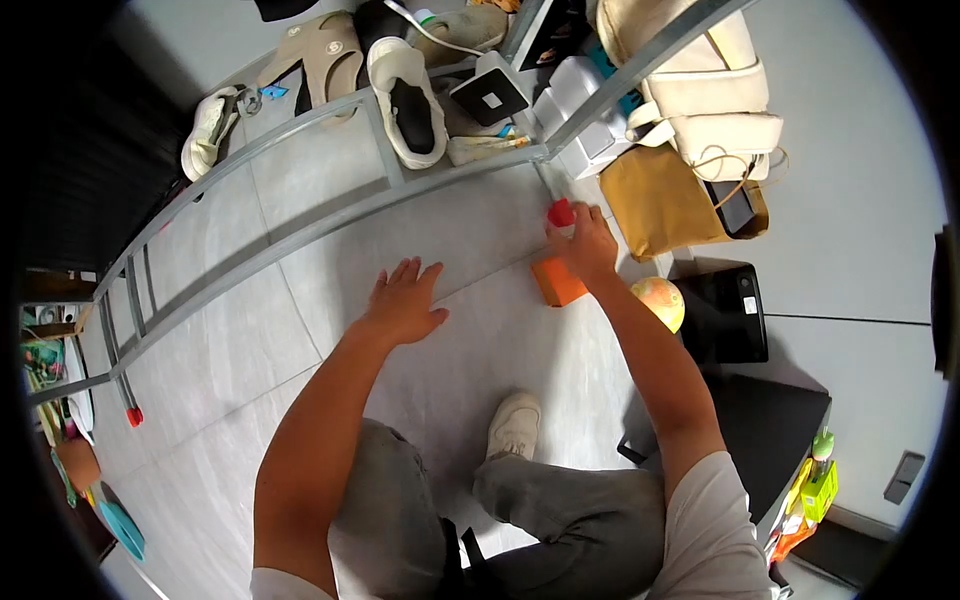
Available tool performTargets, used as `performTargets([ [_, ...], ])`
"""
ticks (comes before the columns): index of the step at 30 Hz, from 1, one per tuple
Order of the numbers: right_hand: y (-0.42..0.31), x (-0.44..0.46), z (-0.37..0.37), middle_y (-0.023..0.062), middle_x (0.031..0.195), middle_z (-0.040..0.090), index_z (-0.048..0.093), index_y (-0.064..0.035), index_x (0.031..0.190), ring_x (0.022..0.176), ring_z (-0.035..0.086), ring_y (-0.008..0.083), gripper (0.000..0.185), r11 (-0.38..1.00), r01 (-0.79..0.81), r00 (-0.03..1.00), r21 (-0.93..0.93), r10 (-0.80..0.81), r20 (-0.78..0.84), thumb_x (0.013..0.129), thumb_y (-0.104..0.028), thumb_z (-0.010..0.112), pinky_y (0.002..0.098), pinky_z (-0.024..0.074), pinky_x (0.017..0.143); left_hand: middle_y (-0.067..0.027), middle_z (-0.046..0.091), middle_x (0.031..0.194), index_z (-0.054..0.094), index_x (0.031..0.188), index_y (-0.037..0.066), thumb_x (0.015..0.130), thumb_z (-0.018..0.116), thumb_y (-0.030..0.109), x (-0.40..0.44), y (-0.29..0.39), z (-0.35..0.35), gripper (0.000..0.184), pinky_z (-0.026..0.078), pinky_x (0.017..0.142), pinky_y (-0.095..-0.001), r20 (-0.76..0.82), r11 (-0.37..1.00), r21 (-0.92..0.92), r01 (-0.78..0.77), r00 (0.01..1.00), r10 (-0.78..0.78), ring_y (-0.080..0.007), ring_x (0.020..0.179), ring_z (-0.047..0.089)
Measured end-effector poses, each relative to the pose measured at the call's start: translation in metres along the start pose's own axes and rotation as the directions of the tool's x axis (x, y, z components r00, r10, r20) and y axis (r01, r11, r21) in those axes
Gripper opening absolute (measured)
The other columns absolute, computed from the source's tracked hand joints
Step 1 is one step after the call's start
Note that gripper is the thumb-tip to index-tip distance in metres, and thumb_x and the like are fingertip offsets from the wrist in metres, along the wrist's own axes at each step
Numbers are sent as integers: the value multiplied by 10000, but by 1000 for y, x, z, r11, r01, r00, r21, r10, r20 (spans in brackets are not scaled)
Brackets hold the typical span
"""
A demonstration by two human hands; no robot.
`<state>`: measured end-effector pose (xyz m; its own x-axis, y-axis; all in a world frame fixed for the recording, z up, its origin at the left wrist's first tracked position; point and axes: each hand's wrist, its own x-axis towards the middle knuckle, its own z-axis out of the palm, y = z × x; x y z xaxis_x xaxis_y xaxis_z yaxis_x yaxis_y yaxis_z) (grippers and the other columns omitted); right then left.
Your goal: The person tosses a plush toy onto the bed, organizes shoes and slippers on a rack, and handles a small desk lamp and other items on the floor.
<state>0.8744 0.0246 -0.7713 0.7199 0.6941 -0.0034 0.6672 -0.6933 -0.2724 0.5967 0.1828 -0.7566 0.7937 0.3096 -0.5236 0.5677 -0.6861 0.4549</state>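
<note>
My left hand (402,306) hovers over the grey tiled floor with its fingers spread, holding nothing. Farther right, my right hand (592,248) reaches forward, its fingers bent around a small red piece (560,213) near the lower end of a metal frame leg. Part of that piece is hidden by my fingers. Close below the same hand is an orange box (556,282) on the floor, partly covered by my hand and wrist. A round yellowish-pink fruit-like ball (658,303) lies beside my right forearm.
A grey metal rack frame (300,236) crosses the floor ahead. Beyond it lie a white shoe (406,105) and tan clogs (330,62). At right are a cream backpack (715,100), a brown paper bag (655,203), a black flat device (722,315) and a dark box (770,415).
</note>
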Motion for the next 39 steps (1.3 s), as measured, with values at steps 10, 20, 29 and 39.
performTargets([
  [10,-125,116,70,105,1129,666,695,-117,1084,1097,614,333,320,933,235,961,274,-180,-212,784,-202,769,434,518,922,-171,113,1682,120,1616,102,826,732,515,-27,-117,22,1081,151,1244,-538,271,900,180,397,859,-433,-314,1550,161],
  [20,-166,170,87,131,1330,637,678,-83,1254,1278,590,313,570,972,-106,931,-208,170,323,790,-385,815,447,506,1023,-235,17,1675,37,1630,167,803,766,547,-33,-126,38,1166,141,1248,-506,346,920,208,332,855,-387,-414,1541,122],
  [29,-120,188,118,100,1097,723,710,-47,1084,1018,701,262,280,997,78,987,2,-77,141,928,-276,673,406,567,806,-278,11,1661,29,1629,148,829,751,543,-23,-126,38,1148,151,1246,-499,408,909,252,333,815,-412,-450,1531,122],
  [39,-94,107,-36,42,1087,683,680,-21,1076,1010,610,134,149,-72,-181,981,981,-78,176,1000,-115,594,300,431,963,-237,-5,1674,-4,1631,162,887,703,473,-8,-118,35,1072,96,1256,-488,470,879,320,355,746,-472,-439,1540,84],
])
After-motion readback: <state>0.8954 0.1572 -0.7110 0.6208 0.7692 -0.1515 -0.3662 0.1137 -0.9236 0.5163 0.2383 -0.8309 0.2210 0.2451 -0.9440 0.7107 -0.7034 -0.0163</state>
